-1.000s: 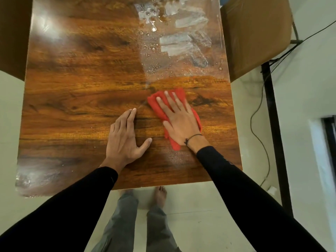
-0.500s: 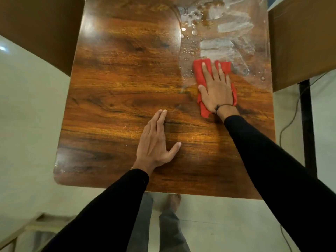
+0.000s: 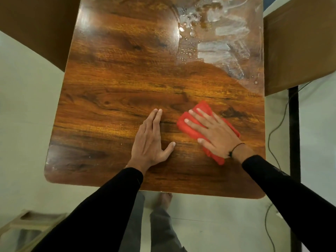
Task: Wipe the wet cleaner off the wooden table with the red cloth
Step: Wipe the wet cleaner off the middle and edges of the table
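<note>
Head view, the only one we have. Our right hand (image 3: 216, 132) lies flat, fingers spread, palm pressing the red cloth (image 3: 190, 124) onto the bench (image 3: 112, 84). The cloth is folded into a pad and sits near the right edge, in the near half of the top; part of it shows beyond the fingertips and past the wrist. Our left hand (image 3: 151, 140) rests palm-down beside it, fingers together, thumb out, holding nothing, touching only the wood near the middle of the near half.

The wet cleaner (image 3: 216, 50) lies well apart from the cloth, at the far right corner: streaked film with beads along its left border. The wood between cloth and film looks dry.

Judgement: the step in hand is a stroke on the right side, and the far corner is not yet done. To do it well we should push the pad out to the far edge under even palm pressure, overlap each pass, and gather the beads inward rather than smear them across dry wood. Left hand can brace.
</note>
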Tool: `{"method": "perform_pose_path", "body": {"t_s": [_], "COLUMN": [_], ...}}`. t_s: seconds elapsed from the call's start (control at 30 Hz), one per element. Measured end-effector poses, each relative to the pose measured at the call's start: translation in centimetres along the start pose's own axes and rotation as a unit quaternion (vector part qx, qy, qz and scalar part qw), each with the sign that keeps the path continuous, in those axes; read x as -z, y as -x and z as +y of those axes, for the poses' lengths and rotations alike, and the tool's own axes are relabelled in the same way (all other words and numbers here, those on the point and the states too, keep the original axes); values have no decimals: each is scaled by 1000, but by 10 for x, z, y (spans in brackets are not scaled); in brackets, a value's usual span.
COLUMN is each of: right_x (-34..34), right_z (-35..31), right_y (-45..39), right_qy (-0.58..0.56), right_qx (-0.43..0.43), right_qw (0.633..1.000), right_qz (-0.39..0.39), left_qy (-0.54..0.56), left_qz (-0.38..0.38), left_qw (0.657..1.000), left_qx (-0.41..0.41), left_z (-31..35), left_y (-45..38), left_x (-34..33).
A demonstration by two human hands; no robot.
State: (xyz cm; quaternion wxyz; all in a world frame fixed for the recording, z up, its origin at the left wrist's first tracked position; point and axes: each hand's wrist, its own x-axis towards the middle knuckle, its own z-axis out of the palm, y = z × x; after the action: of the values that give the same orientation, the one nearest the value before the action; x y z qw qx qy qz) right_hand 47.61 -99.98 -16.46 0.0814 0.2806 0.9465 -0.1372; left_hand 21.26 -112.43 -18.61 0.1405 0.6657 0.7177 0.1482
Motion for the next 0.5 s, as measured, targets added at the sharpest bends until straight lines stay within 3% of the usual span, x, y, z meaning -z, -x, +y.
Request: {"method": "perform_pose_path", "body": {"t_s": [0.13, 0.23, 0.37, 0.5], "right_x": [16, 25, 23, 8], "right_z": [19, 11, -13, -51], "right_y": [-45, -103, -122, -92], "right_qy": [-23, -30, -13, 6], "right_qx": [-154, -204, -182, -101], "right_qw": [986, 976, 981, 993], "right_qz": [51, 70, 69, 55], "left_qy": [6, 0, 2, 6], "left_qz": [-5, -6, -7, -10], "left_qw": [1000, 1000, 1000, 1000], "left_qx": [5, 2, 0, 2], "left_z": [1, -4, -4, -1], "left_y": [-3, -2, 1, 1], "left_x": [2, 3, 2, 5]}}
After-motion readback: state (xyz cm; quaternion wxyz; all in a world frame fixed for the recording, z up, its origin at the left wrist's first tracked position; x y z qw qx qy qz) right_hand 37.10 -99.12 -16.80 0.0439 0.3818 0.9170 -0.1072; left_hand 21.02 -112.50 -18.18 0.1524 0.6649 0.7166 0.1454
